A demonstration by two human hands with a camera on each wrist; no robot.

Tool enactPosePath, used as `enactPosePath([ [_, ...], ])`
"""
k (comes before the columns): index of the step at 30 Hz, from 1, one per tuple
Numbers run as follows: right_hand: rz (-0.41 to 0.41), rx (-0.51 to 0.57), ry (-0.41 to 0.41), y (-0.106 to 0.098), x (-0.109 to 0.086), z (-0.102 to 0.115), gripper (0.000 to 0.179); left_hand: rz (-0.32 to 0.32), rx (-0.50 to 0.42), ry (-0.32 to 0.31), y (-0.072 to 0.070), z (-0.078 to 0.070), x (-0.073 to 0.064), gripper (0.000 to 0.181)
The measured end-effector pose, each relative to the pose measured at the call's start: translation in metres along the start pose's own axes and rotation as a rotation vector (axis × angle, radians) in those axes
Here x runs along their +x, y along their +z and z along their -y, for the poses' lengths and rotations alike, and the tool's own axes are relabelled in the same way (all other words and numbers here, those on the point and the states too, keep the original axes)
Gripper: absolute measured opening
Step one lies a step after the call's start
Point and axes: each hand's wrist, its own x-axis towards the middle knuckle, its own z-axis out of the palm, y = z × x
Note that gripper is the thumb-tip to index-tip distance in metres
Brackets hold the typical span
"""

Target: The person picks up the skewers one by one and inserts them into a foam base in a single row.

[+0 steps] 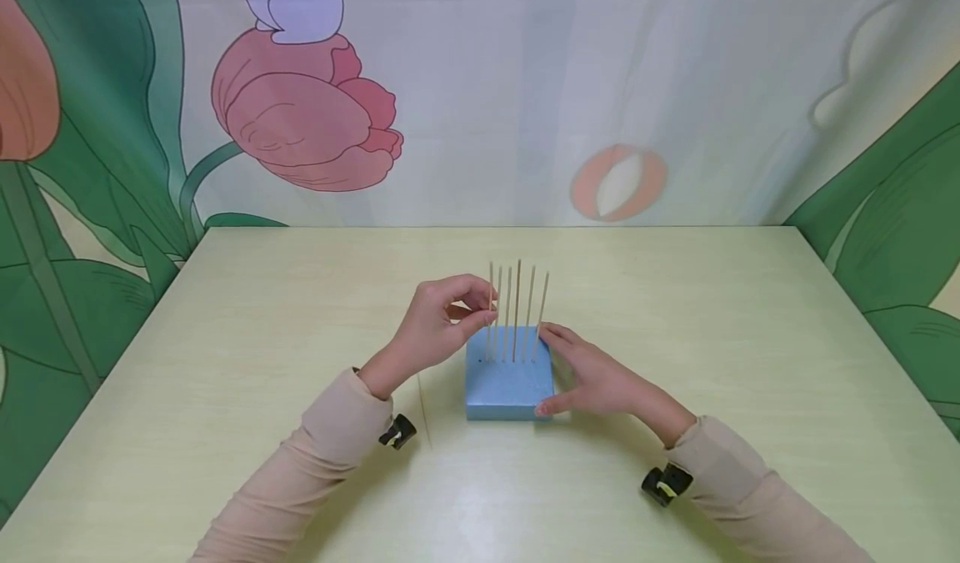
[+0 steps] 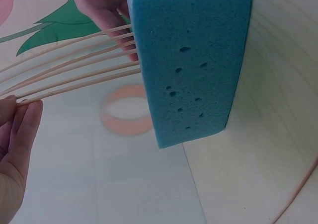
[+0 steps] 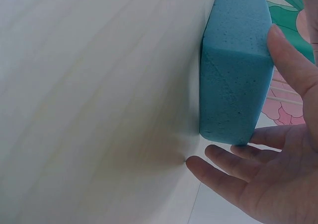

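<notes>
A light blue foam block point(image 1: 508, 392) lies on the table with several thin wooden sticks point(image 1: 517, 296) standing upright in a row in its top. My left hand point(image 1: 442, 317) pinches the leftmost stick point(image 2: 79, 87) between thumb and fingertips, well above the foam. That stick's lower end meets the block; how deep it sits is hidden. On the block's right side is my right hand point(image 1: 600, 379), its thumb against the near corner and fingers around the far edge. In the right wrist view, some of its fingers point(image 3: 218, 179) stay off the foam point(image 3: 231, 90).
One loose thin stick point(image 1: 425, 413) lies on the table left of the block, beside my left wrist. The pale wooden table point(image 1: 262, 363) reaches back to a printed curtain point(image 1: 480, 129).
</notes>
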Motion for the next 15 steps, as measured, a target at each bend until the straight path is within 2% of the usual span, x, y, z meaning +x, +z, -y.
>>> enactPosePath([
  [7,0.000,-0.006,-0.002,0.000,0.000,-0.001,0.103,0.035,-0.001,-0.008,-0.003,0.000,-0.002,0.020],
  [15,0.001,-0.004,0.000,0.000,-0.001,0.000,0.102,0.070,0.050,-0.040,-0.017,0.004,-0.009,0.032],
])
